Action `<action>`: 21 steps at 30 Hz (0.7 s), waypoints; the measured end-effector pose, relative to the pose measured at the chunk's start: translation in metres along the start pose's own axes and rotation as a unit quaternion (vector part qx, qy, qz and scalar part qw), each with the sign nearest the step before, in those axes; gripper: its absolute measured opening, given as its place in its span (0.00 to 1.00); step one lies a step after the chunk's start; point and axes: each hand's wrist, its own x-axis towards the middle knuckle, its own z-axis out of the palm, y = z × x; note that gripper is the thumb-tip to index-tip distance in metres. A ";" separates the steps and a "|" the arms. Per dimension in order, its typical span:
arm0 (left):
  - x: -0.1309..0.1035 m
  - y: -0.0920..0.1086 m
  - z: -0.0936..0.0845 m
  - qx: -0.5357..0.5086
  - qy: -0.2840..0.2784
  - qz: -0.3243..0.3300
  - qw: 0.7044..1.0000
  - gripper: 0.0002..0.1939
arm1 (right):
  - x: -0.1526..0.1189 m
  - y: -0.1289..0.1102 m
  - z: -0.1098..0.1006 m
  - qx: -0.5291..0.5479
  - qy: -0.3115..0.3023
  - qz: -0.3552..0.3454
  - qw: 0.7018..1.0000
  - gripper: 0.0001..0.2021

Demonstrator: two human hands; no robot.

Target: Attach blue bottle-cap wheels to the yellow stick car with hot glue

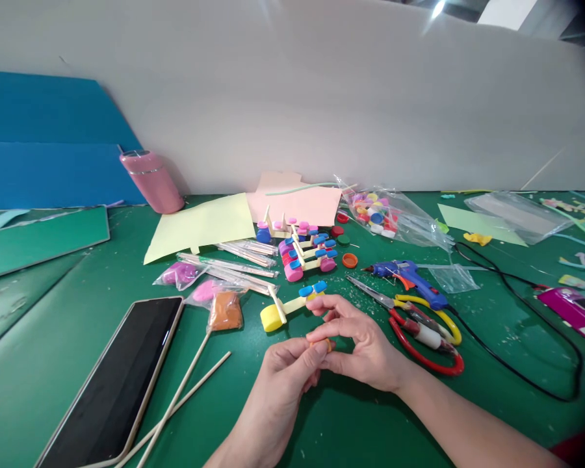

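My left hand (292, 374) pinches a small piece of orange modelling clay (328, 345) between thumb and fingers. From the other side, my right hand (363, 341) also has its fingertips closed on that clay, most of which they hide. Just beyond them lies a yellow clay model (272, 318) with pale sticks and blue ends; my right forefinger is close to its far end. An opened packet of orange clay (225, 311) rests to the left of this model. Several similar pink and blue models (307, 253) stand together farther back.
To the right lie scissors (414, 318) with red and yellow handles and a blue glue gun (409, 279) with its black cord (517, 380). A phone (112, 383) and crossed wooden sticks (185, 396) are at left. A pink tumbler (152, 182) leans by the wall.
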 end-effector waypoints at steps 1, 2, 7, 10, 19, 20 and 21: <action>0.000 0.000 0.000 -0.002 0.000 -0.001 1.000 0.13 | 0.000 0.000 0.000 0.008 0.000 0.002 1.000 0.12; -0.001 0.000 0.000 -0.006 -0.002 -0.003 1.000 0.14 | 0.000 0.000 0.000 0.016 0.000 0.004 1.000 0.13; -0.002 0.002 0.002 -0.064 0.008 -0.012 0.998 0.14 | 0.001 0.000 -0.001 0.034 -0.001 0.011 0.999 0.12; -0.002 0.003 0.003 -0.111 0.021 -0.026 0.993 0.16 | 0.001 0.002 -0.002 0.050 -0.005 0.016 0.999 0.12; -0.001 -0.002 0.000 -0.079 0.010 -0.019 0.997 0.13 | 0.001 -0.001 -0.001 0.006 -0.012 0.007 1.000 0.17; -0.001 -0.002 0.000 -0.075 0.009 -0.019 0.997 0.13 | 0.001 -0.001 -0.001 -0.008 -0.007 0.003 1.000 0.17; 0.000 -0.002 0.000 -0.070 0.007 -0.018 0.997 0.14 | 0.001 0.000 -0.001 -0.020 -0.001 -0.001 1.000 0.16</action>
